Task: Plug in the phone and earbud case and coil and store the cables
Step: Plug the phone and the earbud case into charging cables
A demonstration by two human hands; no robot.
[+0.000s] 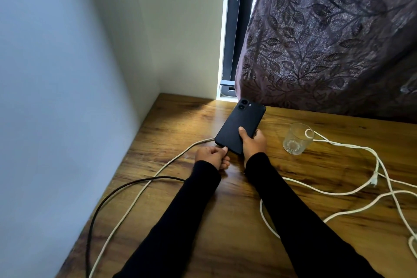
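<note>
Black-sleeved forearms reach over wooden table (293, 165), matte black phone (240, 127), camera side up, gripped at lower corner by right hand (253, 144), white cable (144, 185) end pinched at its bottom edge by left hand (212, 156) fingers.

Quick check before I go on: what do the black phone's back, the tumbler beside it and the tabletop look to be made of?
Black phone: matte back, likely plastic or a soft case; no glare under window light.
Clear tumbler: apparently glass; transparent, with a patterned thick base.
Brown table: wood or wood-look laminate, semi-gloss; visible grain and a soft sheen.
</note>
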